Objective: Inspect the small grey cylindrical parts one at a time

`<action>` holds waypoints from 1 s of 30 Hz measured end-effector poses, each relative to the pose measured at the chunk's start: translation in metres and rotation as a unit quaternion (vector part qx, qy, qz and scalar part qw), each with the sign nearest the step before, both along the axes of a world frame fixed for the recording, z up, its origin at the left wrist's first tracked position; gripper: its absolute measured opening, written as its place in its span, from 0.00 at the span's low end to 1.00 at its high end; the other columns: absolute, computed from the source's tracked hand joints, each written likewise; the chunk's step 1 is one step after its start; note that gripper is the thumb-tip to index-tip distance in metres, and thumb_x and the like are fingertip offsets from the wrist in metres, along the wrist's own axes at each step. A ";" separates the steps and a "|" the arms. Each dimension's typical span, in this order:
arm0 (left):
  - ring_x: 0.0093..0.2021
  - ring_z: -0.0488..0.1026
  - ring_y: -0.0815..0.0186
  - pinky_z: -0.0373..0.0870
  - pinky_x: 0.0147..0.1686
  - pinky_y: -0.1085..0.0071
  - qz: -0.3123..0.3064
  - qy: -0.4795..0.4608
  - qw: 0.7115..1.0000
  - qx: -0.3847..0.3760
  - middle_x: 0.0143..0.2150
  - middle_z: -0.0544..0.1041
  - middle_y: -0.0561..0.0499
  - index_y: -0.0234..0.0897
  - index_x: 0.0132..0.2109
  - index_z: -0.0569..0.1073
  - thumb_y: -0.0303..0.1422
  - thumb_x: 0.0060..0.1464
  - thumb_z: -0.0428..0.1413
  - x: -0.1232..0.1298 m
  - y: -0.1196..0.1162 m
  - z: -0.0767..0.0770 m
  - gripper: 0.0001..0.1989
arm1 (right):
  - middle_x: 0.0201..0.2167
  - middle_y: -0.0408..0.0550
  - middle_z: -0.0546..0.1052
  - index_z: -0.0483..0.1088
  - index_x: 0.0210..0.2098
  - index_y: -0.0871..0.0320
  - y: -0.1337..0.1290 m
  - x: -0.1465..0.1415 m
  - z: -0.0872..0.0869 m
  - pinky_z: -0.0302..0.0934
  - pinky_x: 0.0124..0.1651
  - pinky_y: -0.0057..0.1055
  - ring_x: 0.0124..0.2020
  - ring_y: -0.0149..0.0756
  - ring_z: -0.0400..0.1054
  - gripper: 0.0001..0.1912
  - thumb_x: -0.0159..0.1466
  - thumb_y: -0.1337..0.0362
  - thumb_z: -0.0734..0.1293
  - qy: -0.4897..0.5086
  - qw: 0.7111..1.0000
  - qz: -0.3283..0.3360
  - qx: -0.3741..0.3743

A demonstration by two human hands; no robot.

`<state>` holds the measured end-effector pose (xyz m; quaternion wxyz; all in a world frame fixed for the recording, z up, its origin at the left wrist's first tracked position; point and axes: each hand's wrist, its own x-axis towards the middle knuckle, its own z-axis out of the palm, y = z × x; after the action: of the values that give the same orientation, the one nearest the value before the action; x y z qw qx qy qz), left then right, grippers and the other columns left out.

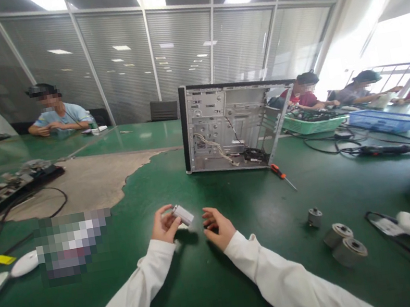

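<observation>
Presently, left hand [162, 226]: gripping block [184, 215].
Right hand [219, 226]: open, near block; a shared hold needs fingers closing.
Cylinders [348, 252]: 3, toward table's [214, 295] right edge.

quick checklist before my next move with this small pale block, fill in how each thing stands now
1. Small pale block gripped: ok, held between the thumb and fingers of the left hand.
2. Right hand off the block: ok, a gap shows between them.
3. Screwdriver away from both hands: ok, it lies by the case's lower right corner.
4. Metal cylinders clear of the right sleeve: ok, they sit off to its right.
5. Computer case covered: not ok, the near side is open and wires show.
6. Markings on the block readable: cannot tell, too small.
</observation>
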<state>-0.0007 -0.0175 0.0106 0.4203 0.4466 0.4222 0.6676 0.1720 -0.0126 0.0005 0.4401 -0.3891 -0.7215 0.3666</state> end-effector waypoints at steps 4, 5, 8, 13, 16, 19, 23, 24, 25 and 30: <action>0.28 0.72 0.69 0.70 0.30 0.71 -0.023 -0.159 0.985 -0.062 0.27 0.73 0.53 0.37 0.40 0.61 0.29 0.32 0.61 -0.007 0.004 -0.001 0.25 | 0.38 0.49 0.66 0.54 0.47 0.58 -0.001 -0.001 0.000 0.63 0.34 0.29 0.32 0.30 0.63 0.27 0.46 0.74 0.61 -0.001 1.000 -0.001 0.005; 0.28 0.72 0.68 0.70 0.29 0.72 -0.028 -0.188 0.979 -0.078 0.27 0.73 0.53 0.37 0.40 0.61 0.27 0.32 0.61 -0.009 0.004 -0.001 0.24 | 0.38 0.49 0.66 0.54 0.47 0.57 -0.001 -0.001 0.001 0.63 0.34 0.29 0.32 0.30 0.63 0.27 0.46 0.75 0.61 -0.002 1.000 -0.001 0.005; 0.29 0.73 0.66 0.71 0.27 0.73 -0.036 -0.239 0.962 -0.127 0.28 0.74 0.49 0.34 0.40 0.63 0.24 0.38 0.58 -0.012 0.005 0.001 0.19 | 0.37 0.48 0.66 0.54 0.46 0.56 -0.001 -0.001 0.000 0.63 0.34 0.29 0.32 0.29 0.64 0.28 0.46 0.75 0.61 -0.001 1.000 0.000 0.005; 0.31 0.74 0.63 0.72 0.27 0.74 -0.052 -0.283 0.941 -0.177 0.30 0.75 0.43 0.29 0.41 0.63 0.22 0.49 0.49 -0.014 0.006 0.006 0.10 | 0.38 0.49 0.66 0.54 0.47 0.58 0.000 -0.001 -0.001 0.63 0.34 0.29 0.32 0.30 0.64 0.27 0.46 0.75 0.60 -0.001 1.000 0.005 0.009; 0.28 0.74 0.64 0.72 0.25 0.74 -0.088 -0.294 0.927 -0.215 0.29 0.74 0.41 0.26 0.43 0.62 0.24 0.52 0.47 -0.015 0.008 0.005 0.10 | 0.38 0.49 0.67 0.54 0.47 0.58 0.001 -0.001 -0.003 0.63 0.34 0.29 0.32 0.29 0.64 0.28 0.46 0.75 0.61 -0.001 1.000 0.005 0.016; 0.24 0.73 0.66 0.72 0.22 0.75 -0.129 -0.297 0.911 -0.255 0.27 0.74 0.41 0.25 0.43 0.61 0.28 0.53 0.45 -0.018 0.012 0.002 0.12 | 0.38 0.49 0.67 0.54 0.47 0.57 0.001 -0.002 -0.006 0.63 0.33 0.29 0.32 0.29 0.64 0.28 0.46 0.75 0.61 0.003 1.000 -0.001 0.023; 0.23 0.73 0.66 0.72 0.23 0.75 -0.143 -0.294 0.903 -0.277 0.25 0.74 0.42 0.24 0.42 0.62 0.30 0.53 0.45 -0.019 0.013 -0.002 0.12 | 0.38 0.48 0.67 0.54 0.47 0.57 0.002 -0.002 -0.008 0.63 0.33 0.29 0.31 0.29 0.64 0.29 0.45 0.75 0.61 0.001 1.000 0.001 0.024; 0.23 0.73 0.66 0.72 0.23 0.74 -0.138 -0.288 0.908 -0.273 0.25 0.73 0.43 0.26 0.41 0.62 0.30 0.52 0.46 -0.018 0.012 -0.002 0.12 | 0.38 0.48 0.67 0.54 0.47 0.56 0.002 -0.002 -0.008 0.63 0.33 0.29 0.31 0.29 0.64 0.29 0.45 0.75 0.61 0.000 1.000 0.001 0.023; 0.23 0.73 0.66 0.71 0.22 0.74 -0.133 -0.279 0.915 -0.260 0.25 0.73 0.45 0.27 0.41 0.63 0.31 0.51 0.48 -0.017 0.011 -0.002 0.11 | 0.38 0.48 0.67 0.54 0.47 0.56 0.002 -0.002 -0.007 0.63 0.33 0.29 0.31 0.29 0.64 0.29 0.45 0.75 0.61 -0.002 1.000 0.002 0.024; 0.25 0.72 0.68 0.70 0.23 0.73 -0.097 -0.170 0.966 -0.169 0.29 0.72 0.52 0.37 0.42 0.62 0.34 0.40 0.58 -0.005 0.000 0.004 0.20 | 0.38 0.48 0.67 0.54 0.47 0.56 0.000 -0.002 -0.004 0.63 0.34 0.29 0.32 0.29 0.64 0.28 0.46 0.75 0.60 -0.004 1.000 0.002 0.027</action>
<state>-0.0061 -0.0179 0.0148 0.6182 0.2877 0.4057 0.6086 0.1702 -0.0130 -0.0038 0.4467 -0.3770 -0.7336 0.3466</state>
